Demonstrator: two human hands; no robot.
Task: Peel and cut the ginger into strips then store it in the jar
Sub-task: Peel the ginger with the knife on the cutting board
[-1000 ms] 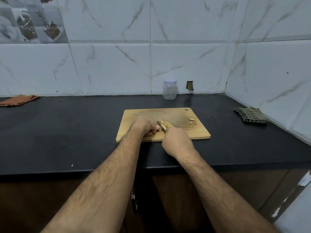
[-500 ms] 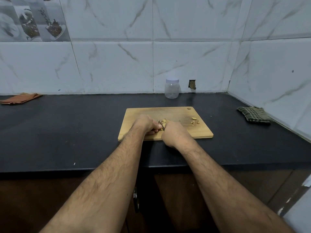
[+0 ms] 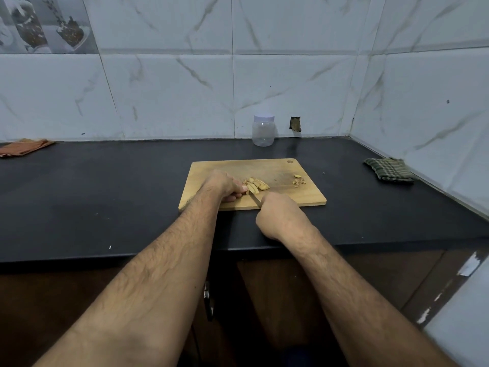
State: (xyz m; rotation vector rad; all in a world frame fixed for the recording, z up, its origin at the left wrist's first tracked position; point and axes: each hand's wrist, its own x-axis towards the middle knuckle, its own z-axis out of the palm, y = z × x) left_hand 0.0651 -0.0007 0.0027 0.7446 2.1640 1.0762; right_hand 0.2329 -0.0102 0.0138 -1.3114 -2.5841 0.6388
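A wooden cutting board (image 3: 280, 168) lies on the black counter. Cut ginger strips (image 3: 256, 184) lie in a small pile at its middle. My left hand (image 3: 225, 185) rests on the board with curled fingers, its fingertips against the left side of the pile. My right hand (image 3: 280, 213) grips a knife (image 3: 255, 198) at the board's near edge; the blade points up and left toward the ginger. The handle is hidden in my fist. A few ginger peel scraps (image 3: 299, 180) lie at the board's right. A clear plastic jar (image 3: 263, 130) with a pale lid stands by the back wall.
A green checked cloth (image 3: 387, 169) lies at the counter's right by the side wall. An orange cloth (image 3: 25, 147) lies at the far left. Tiled walls close the back and right. The counter's front edge (image 3: 132, 256) runs below my forearms.
My right hand has drawn back toward me with the knife, to the board's near edge, so more of the ginger pile shows. My left hand stays at the pile.
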